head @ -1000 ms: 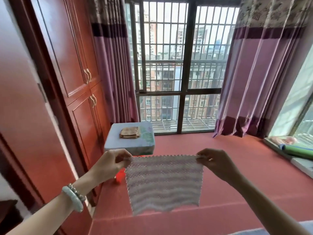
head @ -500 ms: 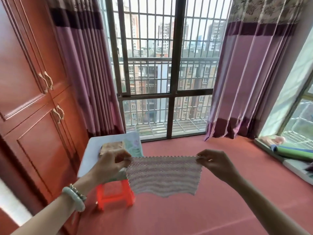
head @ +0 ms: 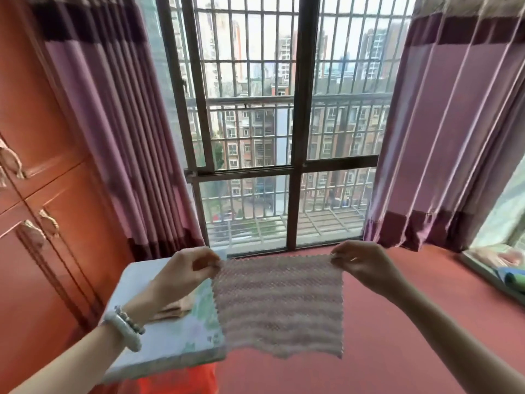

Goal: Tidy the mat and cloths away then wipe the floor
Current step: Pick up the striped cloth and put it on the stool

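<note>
Head cam: my L hand & R hand each pinch a top corner of the cloth, stretched L–R, box just below-left, nearer L.

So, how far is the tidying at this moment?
Done: one folded brown cloth lies on the pale board. In hand: left hand and right hand pinch the top corners of the striped cloth, holding it spread. Left: putting this cloth away, the green roll, probably the mat, by the right window, and wiping the red floor.

Home bedrm: curtains, wardrobe, barred window.
</note>
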Demonstrator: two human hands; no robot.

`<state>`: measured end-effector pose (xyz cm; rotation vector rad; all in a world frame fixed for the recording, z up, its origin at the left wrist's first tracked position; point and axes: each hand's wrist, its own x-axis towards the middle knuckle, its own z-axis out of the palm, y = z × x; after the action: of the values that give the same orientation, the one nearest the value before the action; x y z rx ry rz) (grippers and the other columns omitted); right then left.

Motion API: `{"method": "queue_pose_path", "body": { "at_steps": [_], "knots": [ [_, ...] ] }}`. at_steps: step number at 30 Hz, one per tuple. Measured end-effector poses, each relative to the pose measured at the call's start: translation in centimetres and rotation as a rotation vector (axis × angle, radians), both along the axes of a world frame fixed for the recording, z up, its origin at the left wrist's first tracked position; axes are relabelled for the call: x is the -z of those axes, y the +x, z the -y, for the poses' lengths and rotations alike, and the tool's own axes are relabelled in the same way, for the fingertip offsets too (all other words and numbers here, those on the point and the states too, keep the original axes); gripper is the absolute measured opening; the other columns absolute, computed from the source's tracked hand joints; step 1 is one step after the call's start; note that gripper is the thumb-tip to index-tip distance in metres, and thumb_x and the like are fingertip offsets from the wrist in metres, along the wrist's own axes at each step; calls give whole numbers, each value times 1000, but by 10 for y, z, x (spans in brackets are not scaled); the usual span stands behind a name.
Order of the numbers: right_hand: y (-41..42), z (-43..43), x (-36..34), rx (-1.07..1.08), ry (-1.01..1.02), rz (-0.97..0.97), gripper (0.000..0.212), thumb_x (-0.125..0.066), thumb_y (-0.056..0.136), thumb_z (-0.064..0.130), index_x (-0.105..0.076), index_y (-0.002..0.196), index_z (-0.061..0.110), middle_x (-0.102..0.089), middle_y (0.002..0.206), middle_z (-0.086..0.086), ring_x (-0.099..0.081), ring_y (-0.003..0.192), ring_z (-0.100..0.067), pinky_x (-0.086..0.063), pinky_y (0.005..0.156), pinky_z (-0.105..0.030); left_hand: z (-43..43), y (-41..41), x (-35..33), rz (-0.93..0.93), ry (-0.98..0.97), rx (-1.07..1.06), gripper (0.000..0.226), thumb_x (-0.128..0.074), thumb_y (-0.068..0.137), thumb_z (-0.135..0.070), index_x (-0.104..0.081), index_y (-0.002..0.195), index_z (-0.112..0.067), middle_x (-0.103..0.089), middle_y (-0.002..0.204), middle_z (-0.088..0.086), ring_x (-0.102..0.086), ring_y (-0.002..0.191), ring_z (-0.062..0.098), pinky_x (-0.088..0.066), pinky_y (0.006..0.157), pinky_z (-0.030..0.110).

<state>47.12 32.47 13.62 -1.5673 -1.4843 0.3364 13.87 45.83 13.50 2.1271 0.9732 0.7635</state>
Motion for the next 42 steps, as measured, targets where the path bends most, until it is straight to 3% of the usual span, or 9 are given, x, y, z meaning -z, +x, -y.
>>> {"method": "queue_pose_path", "body": {
  "at_steps": [5,8,12,17,23,26,31,37,42],
  "knots": [
    [56,-77,-1,-2,-9,-13,32,-78,69,-4,-69,72,27,-71,69,12,-67,68,-10,-53,68,-19,-74,55,0,-26,25,33,11,-74,79,-2,-72,85,-12,-73,78,1,-66,72,7,-54,76,23],
    [84,-120,3,-10,-24,-25,35,-77,70,-3,-68,72,31,-71,72,7,-67,67,-5,-53,68,-19,-120,81,2,-30,1,48,22,-73,79,1,-72,78,-22,-72,80,-3,-64,72,3,-51,74,18],
    [120,-186,10,-2,-26,-15,36,-78,71,-1,-68,71,34,-72,70,11,-68,68,-8,-54,69,-23,-185,119,8,-10,-50,30,24,-70,79,6,-71,78,-18,-72,82,13,-65,72,11,-54,74,24],
    [165,-279,14,-13,-43,-2,18,-75,74,-2,-73,80,15,-72,77,1,-66,70,-10,-53,69,-23,-290,169,20,-34,18,62,29,-71,78,5,-71,76,-24,-72,80,7,-63,68,6,-51,73,23],
    [218,-400,11,-19,-63,23,30,-75,72,-3,-72,78,26,-67,66,23,-64,67,5,-50,69,-11,-419,223,25,-47,1,98,42,-72,79,2,-69,83,-39,-72,80,11,-64,69,10,-51,71,25],
    [241,-459,16,0,-42,-5,45,-73,71,-10,-68,72,35,-70,68,17,-66,67,-2,-55,73,-23,-480,245,27,-42,7,65,45,-73,78,0,-69,74,-45,-72,76,2,-62,67,6,-49,66,17],
    [270,-554,29,-22,-105,-7,42,-75,71,-5,-71,66,36,-72,70,7,-69,70,-14,-56,75,-36,-563,268,36,-44,-34,-7,33,-73,78,-1,-69,69,-32,-70,74,-16,-63,68,1,-46,65,10],
    [299,-689,46,-89,-140,-34,40,-71,73,-9,-67,68,30,-69,64,21,-63,64,2,-50,70,-15,-667,295,57,-36,-43,-90,30,-69,80,3,-67,73,-27,-68,71,-25,-62,68,-3,-42,63,6],
    [332,-805,67,-156,-174,-25,33,-71,72,-10,-69,68,23,-69,64,14,-61,63,3,-49,66,-12,-755,323,75,-66,-73,-193,27,-68,80,1,-67,71,-25,-67,70,-2,-57,63,0,-41,61,7]
  ]
}}
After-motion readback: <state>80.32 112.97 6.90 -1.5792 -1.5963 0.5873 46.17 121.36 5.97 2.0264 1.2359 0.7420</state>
